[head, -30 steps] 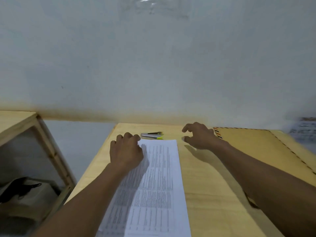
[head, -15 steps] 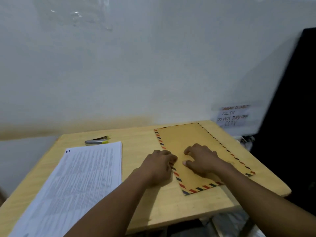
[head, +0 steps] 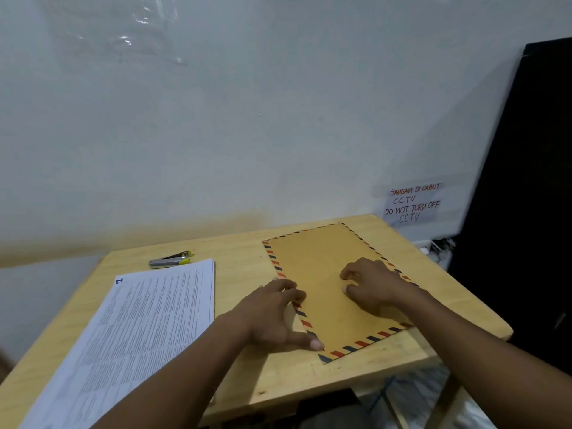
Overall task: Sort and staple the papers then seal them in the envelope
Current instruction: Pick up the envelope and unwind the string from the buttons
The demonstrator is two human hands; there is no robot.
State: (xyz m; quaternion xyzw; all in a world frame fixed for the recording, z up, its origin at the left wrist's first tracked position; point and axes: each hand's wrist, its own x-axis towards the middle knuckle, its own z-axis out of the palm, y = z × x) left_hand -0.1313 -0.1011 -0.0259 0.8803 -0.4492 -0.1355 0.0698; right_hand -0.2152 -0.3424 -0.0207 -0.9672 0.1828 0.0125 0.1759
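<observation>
Left hand has spread, seemingly pressing the stripe-edged paper envelope.

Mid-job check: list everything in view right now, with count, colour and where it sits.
table: one, light wood, against the wall
envelope: one, brown with a red and blue striped border, flat on the table's right half
papers: one stack, white with printed text, on the table's left half
stapler: one, silver and yellow, just beyond the papers' far edge
note: one, white with handwriting, on the wall right of the table
clear plastic: one piece, on the wall at upper left
black panel: one, at far right
left hand: at the envelope's left edge, thumb near its near corner
right hand: on the envelope, fingers curled
</observation>
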